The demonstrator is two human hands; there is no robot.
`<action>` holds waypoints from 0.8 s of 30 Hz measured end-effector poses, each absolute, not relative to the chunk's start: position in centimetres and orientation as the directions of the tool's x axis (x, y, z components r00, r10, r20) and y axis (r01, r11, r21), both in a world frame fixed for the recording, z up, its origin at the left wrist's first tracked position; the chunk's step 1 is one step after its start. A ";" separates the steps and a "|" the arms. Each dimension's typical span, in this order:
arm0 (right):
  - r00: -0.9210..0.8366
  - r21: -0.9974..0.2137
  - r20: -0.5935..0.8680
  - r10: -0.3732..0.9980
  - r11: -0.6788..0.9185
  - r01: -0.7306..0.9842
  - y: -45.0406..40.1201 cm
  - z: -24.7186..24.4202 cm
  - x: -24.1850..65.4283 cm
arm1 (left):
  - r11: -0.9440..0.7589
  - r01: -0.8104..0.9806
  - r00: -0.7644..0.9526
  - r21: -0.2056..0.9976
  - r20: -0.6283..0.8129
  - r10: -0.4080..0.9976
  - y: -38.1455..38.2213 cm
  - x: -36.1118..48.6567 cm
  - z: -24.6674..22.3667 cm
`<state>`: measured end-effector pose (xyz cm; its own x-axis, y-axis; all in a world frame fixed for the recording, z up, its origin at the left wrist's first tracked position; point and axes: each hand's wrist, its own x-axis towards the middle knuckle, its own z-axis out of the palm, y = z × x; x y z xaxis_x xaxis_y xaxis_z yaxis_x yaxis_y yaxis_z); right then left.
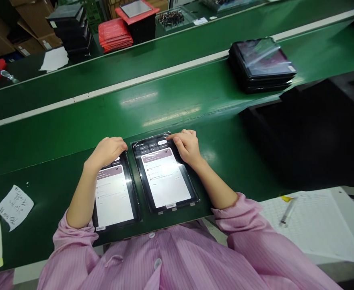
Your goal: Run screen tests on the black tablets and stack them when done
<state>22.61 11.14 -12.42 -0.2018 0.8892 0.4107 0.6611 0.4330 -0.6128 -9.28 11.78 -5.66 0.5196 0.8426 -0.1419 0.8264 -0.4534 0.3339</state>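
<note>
Two tablets with lit screens lie side by side on the green work surface, both upright toward me. My left hand rests over the top of the left tablet, its fingers bent near the upper right corner and covering part of the screen. It does not grip the tablet. At the right tablet, my right hand reaches in from the right with the index finger stretched to the top of the screen. The other fingers curl loosely, holding nothing. Both screens show a white page with dark buttons above.
A stack of dark tablets stands at upper right, beyond a large black object. Paper sheets with a pen lie at lower right. A handwritten note is at left. Red pouches and black stacks sit at the back.
</note>
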 end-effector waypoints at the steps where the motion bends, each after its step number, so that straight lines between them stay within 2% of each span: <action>1: -0.200 -0.617 0.405 0.892 0.428 0.661 11.1 -12.4 22.6 | -0.468 0.828 0.525 0.310 -0.135 0.840 11.9 -9.2 -5.9; 5: -0.190 -0.620 0.391 0.901 0.410 0.669 11.1 -12.4 22.8 | -0.528 0.820 0.556 0.220 -0.087 0.827 12.0 -9.0 -6.2; 12: -0.147 -0.633 0.293 0.945 0.307 0.710 11.7 -12.8 22.8 | -0.572 0.786 0.590 0.235 -0.009 0.807 11.9 -9.8 -4.9; 18: -0.057 -0.703 0.176 0.983 0.167 0.692 12.3 -14.4 22.3 | -0.532 0.823 0.558 0.199 -0.115 0.822 11.8 -9.5 -5.5; 24: 0.007 -0.767 0.132 0.991 0.098 0.634 12.3 -13.8 22.4 | -0.502 0.814 0.561 0.294 -0.172 0.809 11.0 -9.2 -5.2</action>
<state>22.44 12.25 -13.85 0.0072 0.9912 0.1321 0.6342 0.0976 -0.7670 -9.24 10.95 -5.25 0.5614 0.8094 -0.1724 0.8135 -0.5017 0.2941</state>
